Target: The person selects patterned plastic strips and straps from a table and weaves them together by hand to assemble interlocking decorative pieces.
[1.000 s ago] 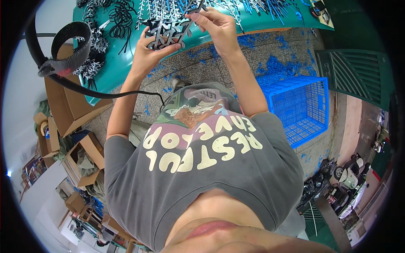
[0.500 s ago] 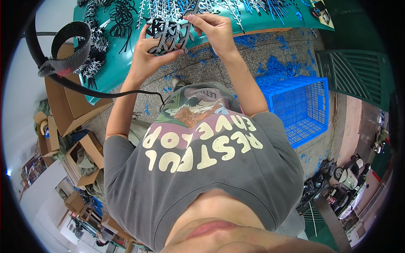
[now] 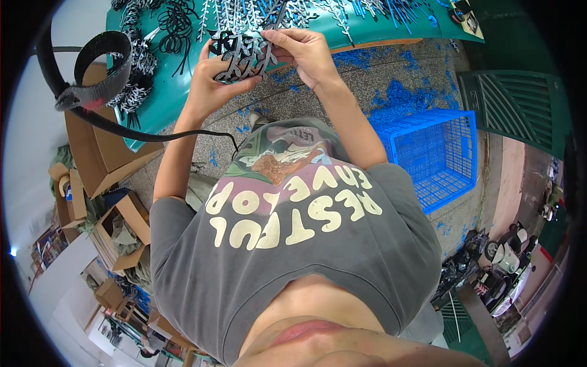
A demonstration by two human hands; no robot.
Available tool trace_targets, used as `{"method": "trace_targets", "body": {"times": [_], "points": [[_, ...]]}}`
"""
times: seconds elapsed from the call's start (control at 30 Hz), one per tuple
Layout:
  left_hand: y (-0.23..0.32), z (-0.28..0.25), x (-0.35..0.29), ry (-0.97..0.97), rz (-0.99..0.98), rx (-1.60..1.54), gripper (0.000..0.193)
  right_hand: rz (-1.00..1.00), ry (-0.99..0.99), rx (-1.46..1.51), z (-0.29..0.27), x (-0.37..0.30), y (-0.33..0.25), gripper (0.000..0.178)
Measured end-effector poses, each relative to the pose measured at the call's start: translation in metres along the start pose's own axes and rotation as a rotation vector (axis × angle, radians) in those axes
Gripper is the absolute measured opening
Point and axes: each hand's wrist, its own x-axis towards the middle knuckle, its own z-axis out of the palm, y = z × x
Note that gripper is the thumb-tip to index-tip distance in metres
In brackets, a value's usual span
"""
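Above the near edge of the green table (image 3: 168, 101), my left hand (image 3: 211, 79) grips a black-and-grey leaf-patterned strip (image 3: 249, 60), which looks wrapped in a band around its fingers. The left thumb lies along the band's lower edge. At the band's upper right, my right hand (image 3: 307, 56) pinches part of the same strip between thumb and forefinger. A dark length of it runs up from that pinch toward the table. Several similar leafy strips (image 3: 333, 17) in grey and white lie just beyond my hands.
Black cords (image 3: 177, 30) lie on the table at the left, beside bundled black-and-white strips (image 3: 137, 61). A black ring on a curved arm (image 3: 104, 61) juts in at the left. A blue plastic crate (image 3: 437, 159) stands at right, near blue scraps (image 3: 397, 101). Cardboard boxes (image 3: 104, 153) stand left.
My right hand has shifted slightly down toward the band, its fingers still pinching the strip. The left hand has hardly moved, keeping its hold.
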Motion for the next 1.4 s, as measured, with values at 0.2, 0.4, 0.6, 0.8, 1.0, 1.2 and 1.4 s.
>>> {"method": "trace_targets", "body": {"times": [0.2, 0.4, 0.6, 0.8, 1.0, 1.2, 1.4], "points": [[-0.018, 0.009, -0.008, -0.039, -0.263, -0.247, 0.026, -0.062, 0.058, 0.008, 0.006, -0.005, 0.020, 0.012], [-0.007, 0.015, 0.001, -0.028, -0.575, -0.439, 0.022, -0.186, 0.149, -0.210, 0.009, -0.010, 0.029, 0.024], [-0.013, 0.015, -0.004, 0.063, -0.411, -0.400, 0.020, -0.153, 0.131, -0.209, 0.008, -0.008, 0.024, 0.041], [-0.006, 0.011, -0.005, 0.080, -0.100, -0.144, 0.018, -0.176, 0.051, -0.045, -0.016, 0.008, -0.006, 0.029], [0.012, 0.003, -0.001, 0.028, -0.323, -0.260, 0.011, -0.302, 0.185, -0.478, -0.016, -0.001, -0.029, 0.021], [0.011, 0.005, 0.003, 0.069, -0.152, -0.214, 0.014, -0.481, 0.132, -0.308, -0.011, 0.000, -0.034, 0.017], [0.017, 0.005, 0.002, 0.091, -0.070, -0.129, 0.017, -0.467, 0.096, -0.304, -0.017, 0.014, -0.023, 0.016]]}}
